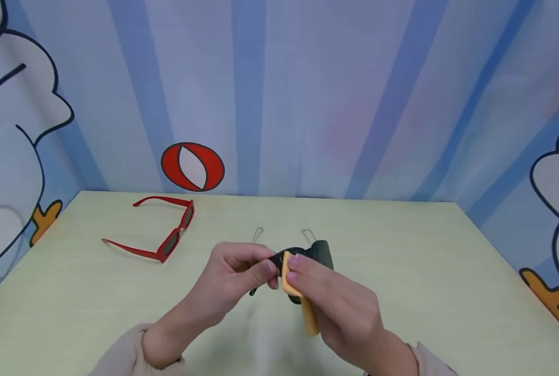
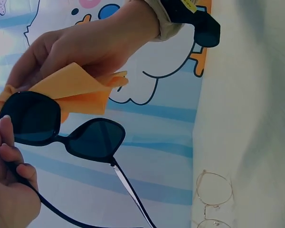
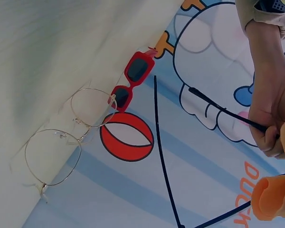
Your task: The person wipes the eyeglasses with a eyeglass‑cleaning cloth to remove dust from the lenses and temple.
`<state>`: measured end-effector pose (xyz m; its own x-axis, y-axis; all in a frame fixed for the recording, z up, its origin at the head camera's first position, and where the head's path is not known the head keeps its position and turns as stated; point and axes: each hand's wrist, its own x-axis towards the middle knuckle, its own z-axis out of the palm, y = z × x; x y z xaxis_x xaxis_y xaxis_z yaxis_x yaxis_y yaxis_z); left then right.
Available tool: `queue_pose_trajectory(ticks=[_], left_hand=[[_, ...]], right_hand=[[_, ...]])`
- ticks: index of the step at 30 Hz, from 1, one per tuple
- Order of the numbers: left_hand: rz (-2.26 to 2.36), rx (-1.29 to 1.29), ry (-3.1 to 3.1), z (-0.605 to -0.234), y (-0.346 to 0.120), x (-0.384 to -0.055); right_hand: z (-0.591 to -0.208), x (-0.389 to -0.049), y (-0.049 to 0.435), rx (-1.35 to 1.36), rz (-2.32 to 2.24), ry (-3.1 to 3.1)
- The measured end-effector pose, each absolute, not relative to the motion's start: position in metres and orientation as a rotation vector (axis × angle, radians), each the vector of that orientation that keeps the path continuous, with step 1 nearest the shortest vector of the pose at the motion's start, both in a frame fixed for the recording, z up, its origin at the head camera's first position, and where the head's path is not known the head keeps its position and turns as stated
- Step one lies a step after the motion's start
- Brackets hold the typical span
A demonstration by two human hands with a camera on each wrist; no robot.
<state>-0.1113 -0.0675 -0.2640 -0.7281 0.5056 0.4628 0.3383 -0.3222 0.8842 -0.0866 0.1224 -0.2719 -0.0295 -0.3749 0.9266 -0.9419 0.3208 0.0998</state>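
My left hand (image 1: 234, 279) grips a pair of black sunglasses (image 2: 95, 140) at one end of the frame, beside a lens. Both dark lenses show in the left wrist view, and the temples stand unfolded. With my right hand (image 1: 349, 308) I pinch an orange cloth (image 1: 309, 316) over the lens nearest my left hand. The cloth wraps that lens's edge, and a loose flap of it hangs below my fingers. In the right wrist view the cloth (image 3: 270, 197) hides most of the sunglasses' front, while the thin black temples stick out.
Red sunglasses (image 1: 171, 244) lie unfolded on the left of the pale table (image 1: 425, 271). Thin round gold-rimmed glasses (image 3: 80, 154) rest on the table beyond my hands, mostly hidden in the head view. A blue striped backdrop (image 1: 298, 104) with cartoon figures rises behind the table.
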Motion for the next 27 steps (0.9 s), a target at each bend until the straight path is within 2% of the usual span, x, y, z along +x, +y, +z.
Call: queue_pose_trajectory(ticks=[10, 19, 27], left_hand=[[2.189, 1.102, 1.818, -0.263, -0.067, -0.109], [2.244, 1.056, 1.897, -0.263, -0.065, -0.110], [2.270, 1.004, 1.882, -0.261, -0.073, -0.110]], right_hand=[[-0.275, -0.093, 0.130, 1.026, 0.795, -1.781], [-0.274, -0.088, 0.131, 1.260, 0.656, -1.600], [-0.276, -0.088, 0.137, 1.277, 0.638, -1.551]])
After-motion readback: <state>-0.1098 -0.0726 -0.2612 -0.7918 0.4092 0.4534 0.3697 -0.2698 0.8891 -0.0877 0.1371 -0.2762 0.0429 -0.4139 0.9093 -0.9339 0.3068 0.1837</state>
